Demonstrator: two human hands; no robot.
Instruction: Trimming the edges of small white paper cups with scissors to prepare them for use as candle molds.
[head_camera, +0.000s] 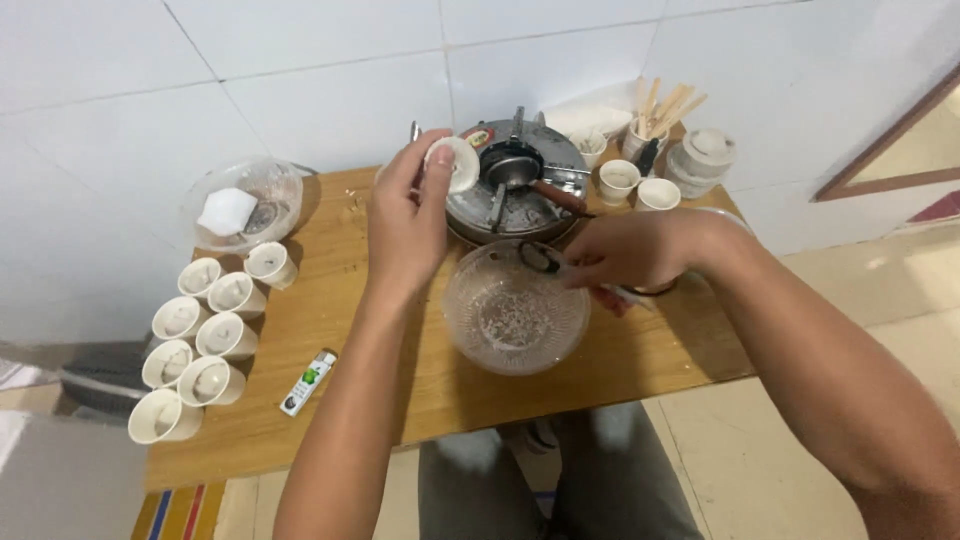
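While left hand (408, 222) lifts cup (452, 163), right hand (625, 250) grips scissors (541, 258).

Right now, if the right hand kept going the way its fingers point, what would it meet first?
The right hand points leftward, holding small scissors over the rim of the glass bowl. Straight on, it would probably meet the left hand, which holds a small white cup, though depth is unclear.
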